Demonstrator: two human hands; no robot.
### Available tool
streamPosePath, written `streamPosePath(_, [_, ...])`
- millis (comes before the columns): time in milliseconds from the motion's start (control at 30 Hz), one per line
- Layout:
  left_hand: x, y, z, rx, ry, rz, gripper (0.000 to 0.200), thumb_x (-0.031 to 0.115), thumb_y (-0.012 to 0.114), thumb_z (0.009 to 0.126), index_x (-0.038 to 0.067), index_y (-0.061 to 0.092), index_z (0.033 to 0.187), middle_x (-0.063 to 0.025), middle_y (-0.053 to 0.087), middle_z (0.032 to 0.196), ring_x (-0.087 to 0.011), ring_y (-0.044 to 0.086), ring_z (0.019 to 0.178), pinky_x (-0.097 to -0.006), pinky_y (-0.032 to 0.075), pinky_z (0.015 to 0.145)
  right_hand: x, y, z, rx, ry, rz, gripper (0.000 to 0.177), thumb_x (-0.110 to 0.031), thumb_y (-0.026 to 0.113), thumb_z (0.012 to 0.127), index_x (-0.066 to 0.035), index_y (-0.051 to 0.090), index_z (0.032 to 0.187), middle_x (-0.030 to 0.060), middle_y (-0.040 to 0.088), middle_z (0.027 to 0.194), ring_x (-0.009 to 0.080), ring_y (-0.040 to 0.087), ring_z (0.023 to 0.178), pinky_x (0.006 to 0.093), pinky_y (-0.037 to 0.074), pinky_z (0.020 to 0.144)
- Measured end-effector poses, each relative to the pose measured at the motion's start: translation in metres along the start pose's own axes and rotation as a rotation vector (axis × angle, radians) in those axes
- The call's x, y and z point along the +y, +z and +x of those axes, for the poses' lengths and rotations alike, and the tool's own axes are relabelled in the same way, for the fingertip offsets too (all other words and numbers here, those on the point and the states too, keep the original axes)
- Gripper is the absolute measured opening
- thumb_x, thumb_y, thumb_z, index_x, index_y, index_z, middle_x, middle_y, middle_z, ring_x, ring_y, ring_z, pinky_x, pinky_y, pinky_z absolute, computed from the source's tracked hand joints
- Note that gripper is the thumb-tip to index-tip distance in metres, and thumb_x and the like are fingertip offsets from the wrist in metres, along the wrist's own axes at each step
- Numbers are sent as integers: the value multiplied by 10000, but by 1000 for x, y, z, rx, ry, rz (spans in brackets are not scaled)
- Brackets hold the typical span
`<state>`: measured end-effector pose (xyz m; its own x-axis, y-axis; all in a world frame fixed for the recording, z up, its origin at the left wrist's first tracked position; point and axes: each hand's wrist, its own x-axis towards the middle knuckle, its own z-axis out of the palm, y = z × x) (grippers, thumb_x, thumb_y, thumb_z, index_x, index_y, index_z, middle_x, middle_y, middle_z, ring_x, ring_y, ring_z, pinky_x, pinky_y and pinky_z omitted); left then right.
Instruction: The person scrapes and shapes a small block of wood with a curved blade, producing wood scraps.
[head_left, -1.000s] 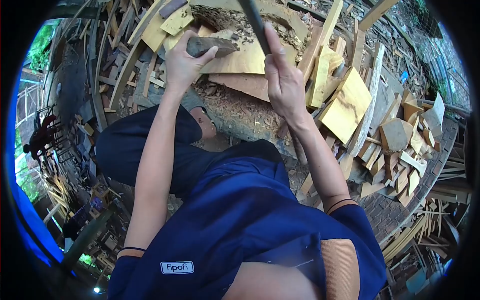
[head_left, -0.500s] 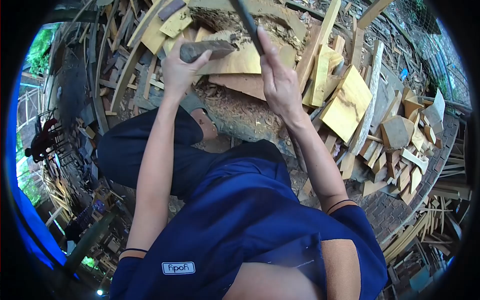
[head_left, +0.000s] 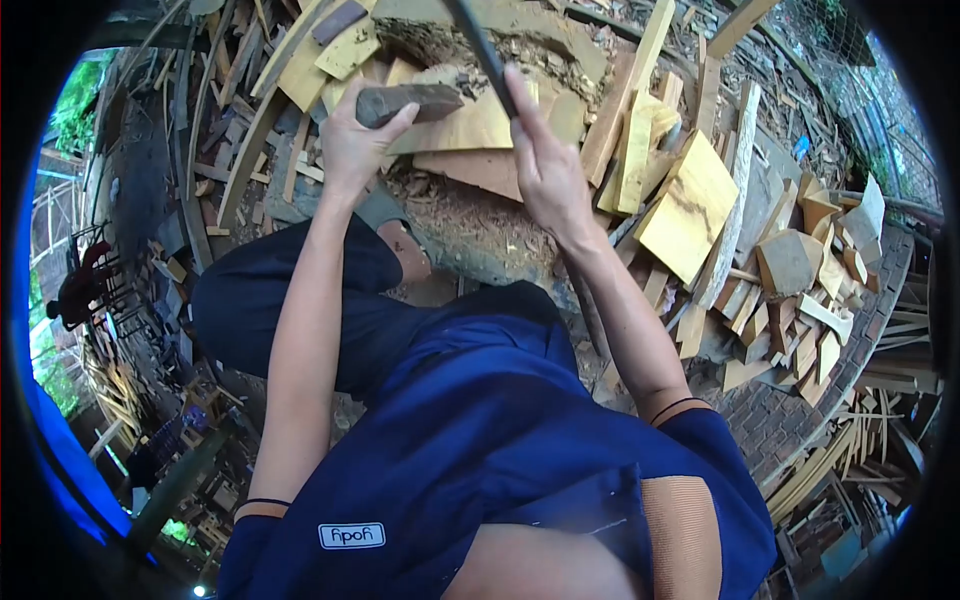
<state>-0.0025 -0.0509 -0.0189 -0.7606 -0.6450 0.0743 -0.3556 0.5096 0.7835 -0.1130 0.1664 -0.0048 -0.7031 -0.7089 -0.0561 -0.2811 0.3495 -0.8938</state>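
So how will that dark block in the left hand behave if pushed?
The dark block looks like wood, so probably stiff. Its flat faces suggest it would slide or tip rather than roll. The left hand grips it toward one end, so pushing the other might twist it.

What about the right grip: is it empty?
No, the right grip is closed around a dark rod-like handle.
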Motion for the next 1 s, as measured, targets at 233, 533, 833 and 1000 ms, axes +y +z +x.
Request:
streamPosePath(233, [5,3,-3,116,128,79,345,260,850,774,63,620,940,-66,728,806,-106,682,738,-282,542,693,43,25,-10,-85,21,-174,567,-161,412,1027,-324,288,1555,244,637,734,350,670,678,431,519,677])
streamPosePath(533, [10,3,-3,95,72,110,366,276,855,767,62,608,931,-73,709,774,-127,679,708,-293,540,677,5,3,-5,-34,-36,-77,567,-174,467,1012,-319,311,1537,251,647,758,447,646,697,533,505,653])
streamPosePath(833, [8,8,-7,154,88,106,378,271,864,755,63,609,941,-90,728,801,-165,715,737,-312,549,658,44,29,-16,-171,30,-298,558,-201,422,1022,-296,278,1553,268,626,726,427,646,645,526,497,615])
streamPosePath(1000, [5,7,-11,136,95,83,391,279,862,758,54,617,964,-103,739,833,-192,733,776,-312,557,693,43,14,-10,-157,10,-212,539,-201,399,1034,-290,279,1553,293,585,684,464,593,611,535,460,624])
